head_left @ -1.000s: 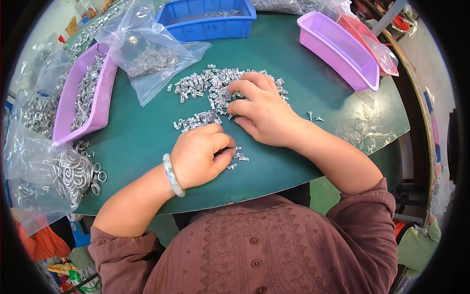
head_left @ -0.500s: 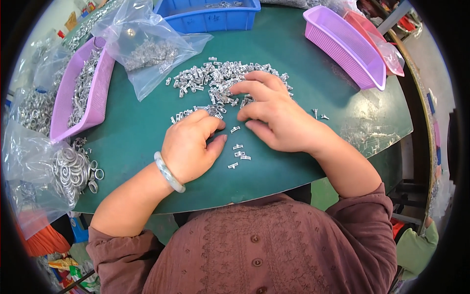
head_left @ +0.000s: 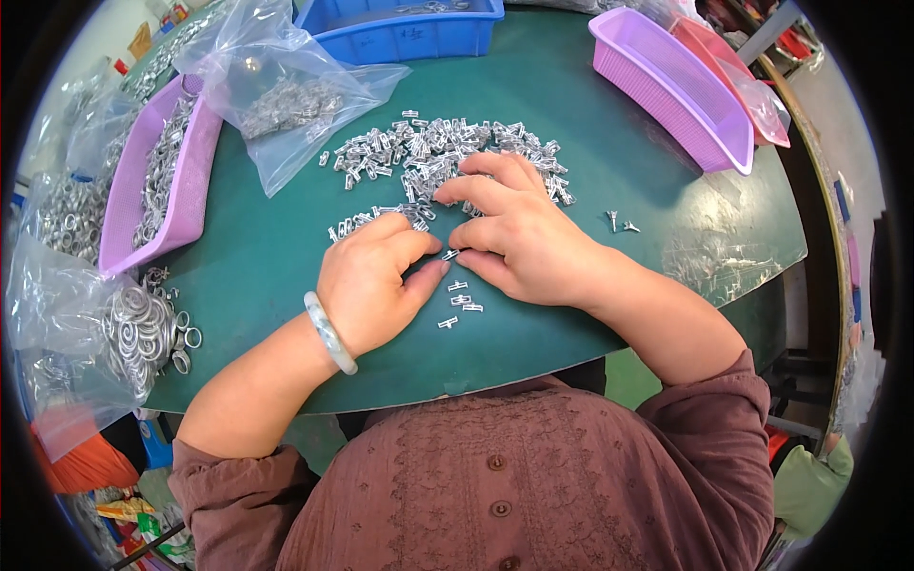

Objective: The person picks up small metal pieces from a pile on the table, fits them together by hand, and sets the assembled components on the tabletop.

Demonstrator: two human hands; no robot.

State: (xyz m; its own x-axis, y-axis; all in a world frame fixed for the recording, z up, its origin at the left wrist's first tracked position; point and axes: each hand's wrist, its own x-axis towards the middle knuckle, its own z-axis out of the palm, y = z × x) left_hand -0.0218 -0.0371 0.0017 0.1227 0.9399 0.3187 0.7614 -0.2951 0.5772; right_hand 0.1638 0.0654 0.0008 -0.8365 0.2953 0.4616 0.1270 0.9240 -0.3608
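A small silver metal piece (head_left: 450,255), bar-shaped with a nub, lies between my two hands on the green table. The thumb and forefinger of my right hand (head_left: 522,236) close on its right end, while the other fingers stretch apart toward a pile of similar pieces (head_left: 419,152). My left hand (head_left: 376,276) rests to the left, its thumb and forefinger apart, their tips beside the same piece. Under its knuckles lies a smaller cluster of pieces (head_left: 354,225). Several loose pieces (head_left: 461,300) lie nearer to me, below the hands.
A purple basket (head_left: 181,209) of metal parts and clear bags with metal rings (head_left: 143,328) stand left. Behind are a clear bag of parts (head_left: 290,107) and a blue bin (head_left: 409,40). Another purple basket (head_left: 666,90) sits far right; two small parts (head_left: 619,223) lie right of my hand.
My right hand has moved left and slightly down, bringing its thumb and forefinger onto the small metal piece. My left hand has barely shifted.
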